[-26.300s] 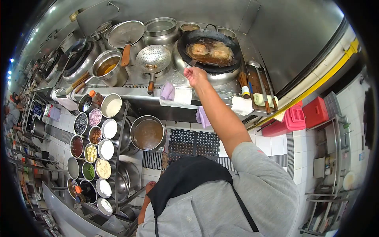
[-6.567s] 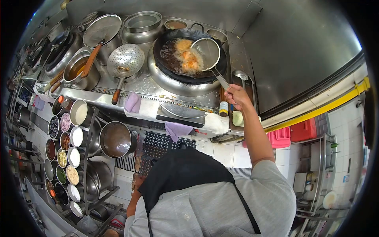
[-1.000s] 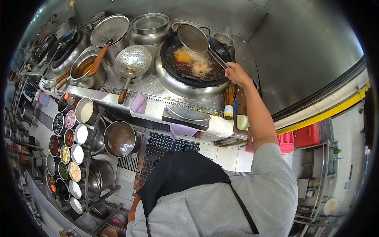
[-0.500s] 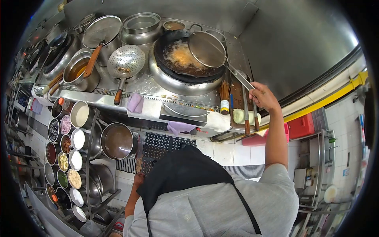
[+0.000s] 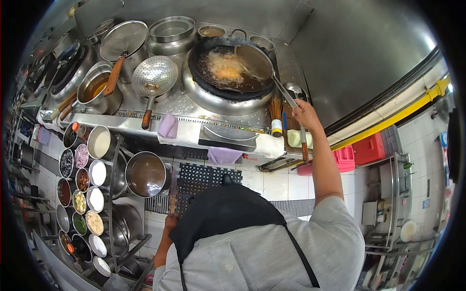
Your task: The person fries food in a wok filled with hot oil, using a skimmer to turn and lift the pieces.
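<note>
My right hand [image 5: 306, 115] is closed around the long handle of a fine-mesh strainer [image 5: 254, 62]. The strainer's round head is tilted over the right side of a dark wok [image 5: 198, 64], above the oil. Pale orange food [image 5: 226, 69] bubbles in the middle of the wok, which sits on a round steel burner ring [image 5: 213, 104]. Low at my side, my left hand [image 5: 171, 221] hangs beside the black apron [image 5: 218, 208], partly hidden by it; its fingers do not show clearly.
A perforated ladle [image 5: 155, 76] lies left of the wok, beside a pot of amber liquid [image 5: 99, 97]. A bamboo brush [image 5: 276, 114] stands right of the burner. Purple cloths [image 5: 168, 127] lie along the counter edge. Several ingredient tins [image 5: 98, 172] and a large pot [image 5: 147, 174] stand lower left.
My right hand has shifted slightly left and toward the wok. The strainer's head has tilted more steeply, baring more of the bubbling food. My left hand stays low at my side.
</note>
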Available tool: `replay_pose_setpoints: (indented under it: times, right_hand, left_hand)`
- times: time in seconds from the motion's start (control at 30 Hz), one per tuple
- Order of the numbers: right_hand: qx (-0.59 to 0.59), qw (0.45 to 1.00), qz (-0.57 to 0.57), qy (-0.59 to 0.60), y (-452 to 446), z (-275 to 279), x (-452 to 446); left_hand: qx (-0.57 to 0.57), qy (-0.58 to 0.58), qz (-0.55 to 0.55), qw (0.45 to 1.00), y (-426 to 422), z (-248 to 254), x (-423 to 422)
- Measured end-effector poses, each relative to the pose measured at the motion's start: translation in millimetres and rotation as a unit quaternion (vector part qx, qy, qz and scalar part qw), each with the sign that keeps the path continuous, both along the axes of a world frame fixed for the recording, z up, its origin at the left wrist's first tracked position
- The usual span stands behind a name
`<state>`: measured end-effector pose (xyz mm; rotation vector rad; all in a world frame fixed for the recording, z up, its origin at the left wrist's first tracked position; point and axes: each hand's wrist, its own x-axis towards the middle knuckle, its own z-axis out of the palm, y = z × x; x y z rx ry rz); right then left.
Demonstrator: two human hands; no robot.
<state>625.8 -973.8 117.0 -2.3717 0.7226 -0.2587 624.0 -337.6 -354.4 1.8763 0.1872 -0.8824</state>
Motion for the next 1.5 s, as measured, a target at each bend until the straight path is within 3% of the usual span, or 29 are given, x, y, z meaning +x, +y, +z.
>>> replay_pose_setpoints:
  times: [0.13,0.23,0.4,0.43,0.47,0.5,0.6,0.63,0.67,0.7,0.73,0.83,0.93,1.1,1.2,1.3,1.33,1.4,1.43,1.5]
  right_hand:
    - [0.019,0.997,-0.051,-0.051,-6.9,-6.7,3.8]
    - [0.118,0.981,-0.112,-0.101,-2.5,-7.0,9.8]
    - [0.053,0.984,-0.117,-0.124,-29.8,-48.5,33.1]
    - [0.025,0.982,-0.126,-0.136,-40.1,-62.4,40.1]
    - [-0.002,0.98,-0.134,-0.148,-53.0,-81.0,49.2]
    - [-0.098,0.972,-0.143,-0.16,-79.4,-111.3,58.6]
    - [-0.074,0.98,-0.134,-0.129,-60.4,-103.4,69.0]
    - [0.078,0.975,-0.154,-0.139,-49.9,-98.4,70.2]
    - [0.227,0.948,-0.17,-0.146,-35.2,-88.2,71.2]
    - [0.303,0.925,-0.179,-0.146,-26.0,-81.0,72.5]
    - [0.303,0.925,-0.177,-0.145,-24.2,-79.9,70.4]
    - [0.532,0.807,-0.151,-0.209,-26.9,-72.8,59.5]
    - [0.605,0.756,-0.145,-0.205,-43.2,-71.1,46.3]
    - [0.586,0.785,-0.08,-0.186,-54.7,-43.2,33.4]
    - [0.513,0.829,-0.098,-0.2,-60.8,-27.1,44.1]
    - [0.395,0.9,-0.084,-0.166,-86.1,-31.4,61.8]
    - [0.396,0.9,-0.08,-0.164,-94.7,-35.9,66.6]
    - [0.285,0.942,-0.097,-0.148,-107.0,-41.0,76.3]
    - [0.261,0.948,-0.112,-0.141,-108.4,-41.4,80.2]
    - [0.276,0.947,-0.101,-0.132,-114.3,-44.8,88.9]
  left_hand:
    - [0.074,0.0,-0.024,0.997,19.0,-40.0,-16.7]
    - [0.141,-0.049,-0.103,0.983,31.8,-44.9,-20.8]
    - [-0.085,0.024,0.042,0.995,34.5,-19.0,-38.5]
    - [-0.085,0.023,0.043,0.995,40.5,-35.8,-41.4]
    - [-0.17,0.089,0.083,0.978,32.9,-50.0,-31.7]
    - [-0.253,0.152,0.121,0.948,35.5,-53.7,-33.1]
    - [-0.48,0.324,0.219,0.785,16.4,-34.3,-15.2]
    - [-0.481,0.322,0.22,0.785,15.5,-34.2,-16.2]
    - [-0.337,0.211,0.16,0.904,19.5,-50.9,-21.7]
    - [-0.176,0.09,0.092,0.976,16.7,-52.7,-23.2]
    - [-0.176,0.09,0.094,0.976,12.6,-52.2,-21.9]
    - [-0.051,0.026,0.043,0.997,2.9,-49.9,-19.5]
    - [0.036,-0.017,0.006,0.999,-1.8,-39.2,-12.3]
    - [0.074,-0.111,-0.119,0.984,-8.9,3.3,-8.3]
    - [0.063,-0.008,-0.043,0.997,-20.5,9.8,-7.5]
    - [0.008,0.002,0.0,1.0,-40.9,48.0,-10.6]
    - [0.009,0.002,0.005,1.0,-44.4,48.3,-12.3]
    - [0.068,-0.023,0.05,0.996,-38.2,2.0,-20.1]
    - [0.068,-0.022,0.055,0.996,10.5,-20.2,-55.6]
    - [-0.03,-0.069,0.135,0.988,-39.2,-40.8,-30.8]
